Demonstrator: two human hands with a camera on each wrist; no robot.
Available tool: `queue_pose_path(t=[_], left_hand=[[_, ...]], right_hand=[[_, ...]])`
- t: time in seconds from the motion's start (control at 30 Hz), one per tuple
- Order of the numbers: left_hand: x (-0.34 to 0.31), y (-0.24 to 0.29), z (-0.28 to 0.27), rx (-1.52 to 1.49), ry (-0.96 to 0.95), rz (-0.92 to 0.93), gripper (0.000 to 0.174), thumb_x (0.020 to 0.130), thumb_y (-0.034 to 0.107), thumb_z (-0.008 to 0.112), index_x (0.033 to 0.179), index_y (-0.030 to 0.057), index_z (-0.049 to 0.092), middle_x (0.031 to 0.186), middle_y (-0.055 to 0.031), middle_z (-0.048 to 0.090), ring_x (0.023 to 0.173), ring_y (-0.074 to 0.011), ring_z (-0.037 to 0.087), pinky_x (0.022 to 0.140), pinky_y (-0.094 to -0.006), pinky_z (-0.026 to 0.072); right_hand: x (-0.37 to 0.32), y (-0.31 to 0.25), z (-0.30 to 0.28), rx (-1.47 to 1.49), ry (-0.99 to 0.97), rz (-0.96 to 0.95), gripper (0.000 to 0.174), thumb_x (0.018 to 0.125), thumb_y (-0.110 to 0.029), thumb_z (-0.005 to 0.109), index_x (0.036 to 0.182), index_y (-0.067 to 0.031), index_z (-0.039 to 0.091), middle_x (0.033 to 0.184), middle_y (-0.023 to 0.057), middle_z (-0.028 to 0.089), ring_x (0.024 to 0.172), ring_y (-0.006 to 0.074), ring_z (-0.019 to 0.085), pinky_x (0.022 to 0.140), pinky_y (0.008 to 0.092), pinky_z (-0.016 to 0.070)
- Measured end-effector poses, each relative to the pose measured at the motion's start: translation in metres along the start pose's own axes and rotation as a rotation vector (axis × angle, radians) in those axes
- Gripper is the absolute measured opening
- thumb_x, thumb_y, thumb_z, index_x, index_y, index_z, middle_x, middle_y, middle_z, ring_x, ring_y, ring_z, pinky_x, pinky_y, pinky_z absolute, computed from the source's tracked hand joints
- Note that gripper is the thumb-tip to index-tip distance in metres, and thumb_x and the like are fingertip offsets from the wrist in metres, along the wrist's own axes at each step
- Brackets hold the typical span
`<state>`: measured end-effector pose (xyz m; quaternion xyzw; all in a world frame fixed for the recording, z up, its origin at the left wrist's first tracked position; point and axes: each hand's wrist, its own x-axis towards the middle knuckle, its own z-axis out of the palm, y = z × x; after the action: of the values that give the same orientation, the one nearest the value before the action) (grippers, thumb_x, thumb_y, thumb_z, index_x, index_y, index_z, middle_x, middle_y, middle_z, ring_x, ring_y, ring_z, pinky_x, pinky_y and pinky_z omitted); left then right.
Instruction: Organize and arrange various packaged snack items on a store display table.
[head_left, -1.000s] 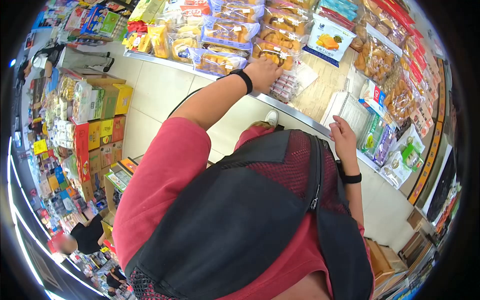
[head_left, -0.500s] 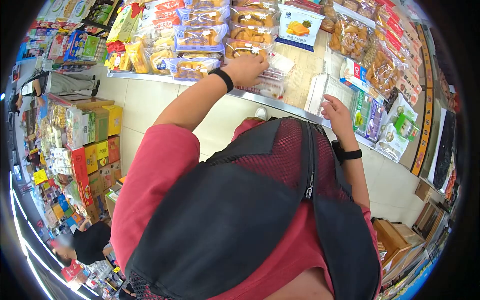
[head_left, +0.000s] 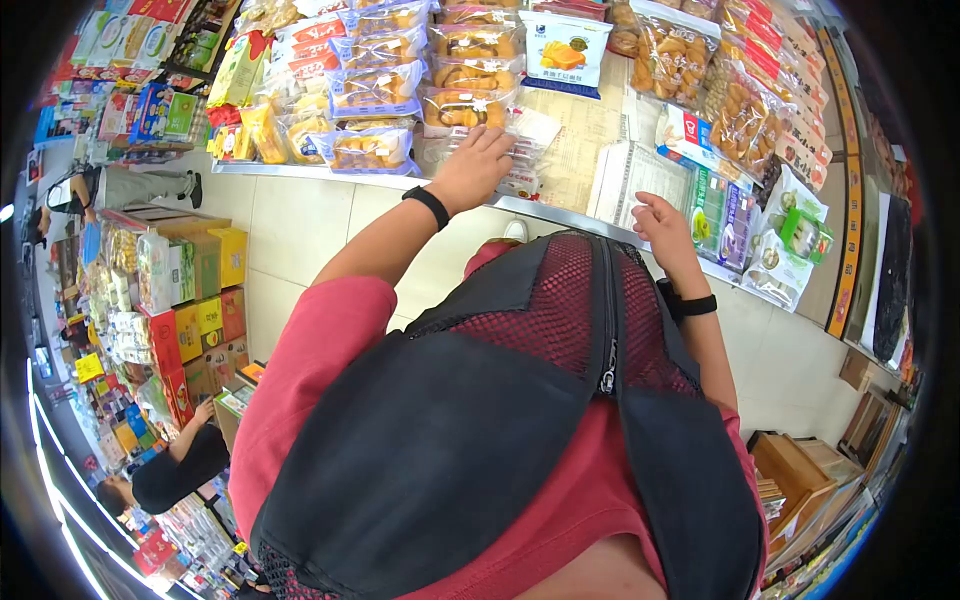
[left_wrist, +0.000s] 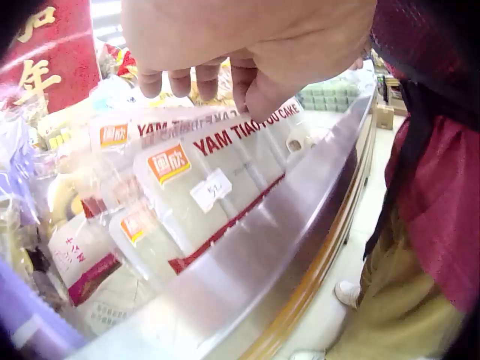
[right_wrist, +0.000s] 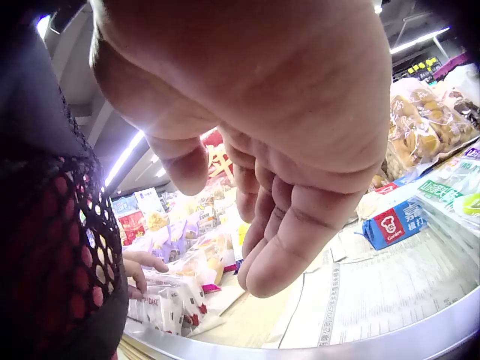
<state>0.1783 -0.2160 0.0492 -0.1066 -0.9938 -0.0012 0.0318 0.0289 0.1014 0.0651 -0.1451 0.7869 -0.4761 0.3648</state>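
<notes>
Your left hand [head_left: 470, 174], fingers relaxed, at yam tiaotou cake pack [left_wrist: 238, 174], centre of left wrist view; long axis lower left–upper right, lettered edge up. Your right hand [head_left: 668, 236]: loose, empty.

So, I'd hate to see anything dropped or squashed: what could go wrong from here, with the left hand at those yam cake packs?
The yam cake packs sit right by the metal edge, so one nudged outward could slip off toward the floor. They also overlap, so moving one might drag its neighbours along. And the bagged pastries lie just beyond the fingertips of the left hand; reaching farther could bump or squash them.
</notes>
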Motion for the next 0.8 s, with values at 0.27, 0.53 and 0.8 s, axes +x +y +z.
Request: queue_pose_path(t=[0.27,0.53,0.8], left_hand=[[0.046,0.034,-0.056,-0.372,0.098,0.047,0.008,0.078,0.006,0.055,0.086,0.0036,0.057,0.088,-0.0142,0.062,0.089,-0.0345,0.059,0.083,-0.0439,0.0448],[0.122,0.087,-0.034,-0.626,0.206,0.147,0.012,0.082,0.011,0.058,0.091,0.003,0.059,0.084,-0.0149,0.063,0.089,-0.0364,0.059,0.081,-0.0465,0.0458],[0.097,0.075,0.017,-0.865,-0.109,-0.353,0.034,0.088,0.02,0.056,0.115,0.0004,0.058,0.11,-0.0189,0.064,0.103,-0.0363,0.06,0.091,-0.0407,0.0473]], right_hand=[[-0.02,-0.015,-0.005,-0.071,0.1,-0.214,0.043,0.088,-0.026,0.063,0.125,-0.0048,0.058,0.095,0.0117,0.068,0.085,0.0161,0.062,0.076,0.028,0.0488],[-0.014,-0.014,-0.016,-0.203,0.137,-0.121,0.036,0.087,-0.021,0.062,0.12,-0.0051,0.062,0.091,0.011,0.067,0.073,0.0134,0.062,0.065,0.0301,0.0508],[0.004,0.039,-0.026,0.62,0.367,0.174,0.034,0.089,-0.008,0.058,0.119,0.0046,0.05,0.089,0.0114,0.063,0.066,0.0156,0.062,0.058,0.0288,0.0559]])
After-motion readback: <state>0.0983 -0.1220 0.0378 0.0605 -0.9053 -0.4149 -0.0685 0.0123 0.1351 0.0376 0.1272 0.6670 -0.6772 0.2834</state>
